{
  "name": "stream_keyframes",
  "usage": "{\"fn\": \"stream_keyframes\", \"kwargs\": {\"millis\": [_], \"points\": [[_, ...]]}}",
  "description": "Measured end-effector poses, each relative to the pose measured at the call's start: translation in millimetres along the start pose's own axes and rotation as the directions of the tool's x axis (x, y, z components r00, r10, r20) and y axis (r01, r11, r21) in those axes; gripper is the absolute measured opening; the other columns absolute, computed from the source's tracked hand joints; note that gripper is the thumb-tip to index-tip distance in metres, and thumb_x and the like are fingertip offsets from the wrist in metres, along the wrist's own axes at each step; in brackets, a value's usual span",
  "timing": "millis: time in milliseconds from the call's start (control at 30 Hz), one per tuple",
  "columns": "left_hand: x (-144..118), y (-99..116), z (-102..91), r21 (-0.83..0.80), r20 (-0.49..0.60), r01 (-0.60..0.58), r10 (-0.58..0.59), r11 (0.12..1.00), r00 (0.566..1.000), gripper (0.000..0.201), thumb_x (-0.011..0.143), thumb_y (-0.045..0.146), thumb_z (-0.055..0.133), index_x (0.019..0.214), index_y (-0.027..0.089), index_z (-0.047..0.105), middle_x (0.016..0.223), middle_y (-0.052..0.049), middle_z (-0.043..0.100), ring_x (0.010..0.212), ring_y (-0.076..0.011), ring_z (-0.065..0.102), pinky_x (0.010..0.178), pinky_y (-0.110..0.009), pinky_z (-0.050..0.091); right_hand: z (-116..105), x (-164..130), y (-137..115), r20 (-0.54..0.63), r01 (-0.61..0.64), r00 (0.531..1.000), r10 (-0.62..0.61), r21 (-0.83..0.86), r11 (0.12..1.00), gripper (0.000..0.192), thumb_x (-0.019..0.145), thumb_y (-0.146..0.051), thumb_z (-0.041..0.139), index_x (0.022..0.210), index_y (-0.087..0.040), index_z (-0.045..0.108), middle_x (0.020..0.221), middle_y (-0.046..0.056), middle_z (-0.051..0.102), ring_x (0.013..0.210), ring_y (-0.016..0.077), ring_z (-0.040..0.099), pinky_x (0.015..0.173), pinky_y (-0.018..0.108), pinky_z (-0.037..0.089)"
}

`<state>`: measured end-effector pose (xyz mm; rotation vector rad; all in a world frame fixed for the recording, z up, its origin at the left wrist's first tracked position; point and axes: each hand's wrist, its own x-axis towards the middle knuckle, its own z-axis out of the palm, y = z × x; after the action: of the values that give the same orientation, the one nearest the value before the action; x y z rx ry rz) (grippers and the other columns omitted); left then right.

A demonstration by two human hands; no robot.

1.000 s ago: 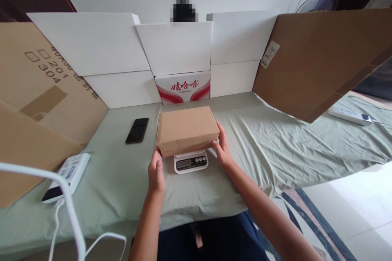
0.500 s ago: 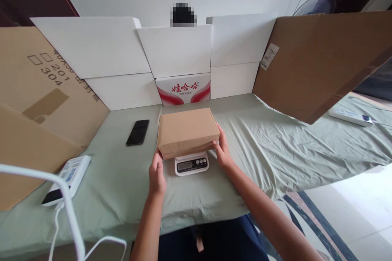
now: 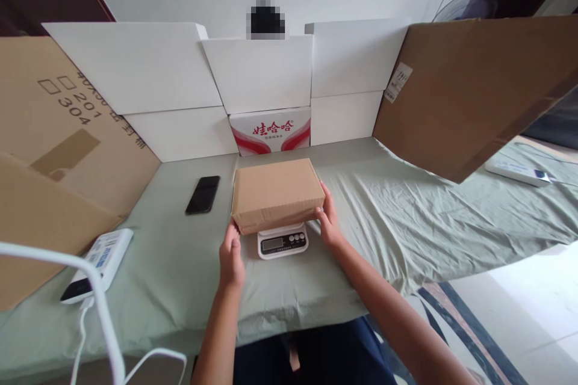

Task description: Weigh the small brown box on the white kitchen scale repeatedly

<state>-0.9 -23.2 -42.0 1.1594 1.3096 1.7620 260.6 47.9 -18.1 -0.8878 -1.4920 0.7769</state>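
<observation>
Both forearms reach up from the bottom edge of the frame, spread apart, and the hands meet the near corners of a brown cardboard box point(image 3: 279, 189) just below the centre of the picture. The left hand point(image 3: 232, 261) stands nearly upright, wrist roughly in line with the forearm, thumb pointing up and fingers at the box's lower left corner, the fingertips partly hidden by the cardboard. The right hand point(image 3: 329, 222) comes in on a slant from the lower right, thumb on the front face near the right corner and fingers along the right side. The grip is as wide as the box, which is held between the two hands.

The box lies over a white digital kitchen scale point(image 3: 283, 245), covering its platform; the display and buttons show below the box's front edge. Whether its weight rests on the scale cannot be told.

Left of centre, a black smartphone point(image 3: 203, 195) lies on the pale green cloth point(image 3: 180, 271). At the lower left sits a white power bank point(image 3: 108, 255) with a white cable point(image 3: 82, 328) plugged in.
</observation>
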Motion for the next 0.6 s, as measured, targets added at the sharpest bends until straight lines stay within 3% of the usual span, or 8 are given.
{"fn": "stream_keyframes", "kwargs": {"millis": [233,333,433,600], "points": [[13,5,0.4,-0.051,-0.035,0.022,-0.023,0.998,0.999,0.084,0.084,0.077,0.061,0.139,0.014,0.067,0.144,-0.021,0.067,0.143,-0.0374,0.057,0.122,-0.05,0.042,2,9,-12,0.029,0.022,0.999,-0.022,0.008,1.0,0.083,0.098,-0.067,0.053,0.167,-0.032,0.022,0.175,0.009,0.028,0.162,0.0365,0.03,0.134,0.058,0.026],[47,16,6.4,-0.1,-0.04,-0.022,0.018,0.995,0.999,0.078,0.085,0.076,0.062,0.135,0.017,0.068,0.143,-0.02,0.067,0.141,-0.0356,0.06,0.12,-0.048,0.043,6,41,-18,0.015,0.087,0.996,-0.088,0.025,0.996,0.081,0.098,-0.068,0.052,0.165,-0.032,0.025,0.173,0.009,0.034,0.16,0.0371,0.034,0.133,0.058,0.027],[95,18,23.5,-0.14,-0.076,-0.061,0.05,0.988,0.996,0.074,0.087,0.076,0.058,0.131,0.018,0.07,0.14,-0.02,0.069,0.141,-0.0334,0.059,0.119,-0.045,0.044,18,82,-8,-0.012,0.171,0.985,-0.171,0.027,0.985,0.081,0.097,-0.068,0.052,0.164,-0.031,0.025,0.172,0.008,0.035,0.158,0.0359,0.035,0.132,0.055,0.031],[149,-12,51.9,-0.21,-0.136,0.114,-0.145,0.971,0.98,0.072,0.089,0.077,0.053,0.127,0.017,0.068,0.145,-0.021,0.066,0.145,-0.0296,0.056,0.123,-0.044,0.038,40,116,40,-0.02,0.115,0.993,-0.115,0.013,0.993,0.081,0.095,-0.066,0.051,0.162,-0.03,0.025,0.168,0.009,0.038,0.153,0.0329,0.041,0.13,0.054,0.033]]}}
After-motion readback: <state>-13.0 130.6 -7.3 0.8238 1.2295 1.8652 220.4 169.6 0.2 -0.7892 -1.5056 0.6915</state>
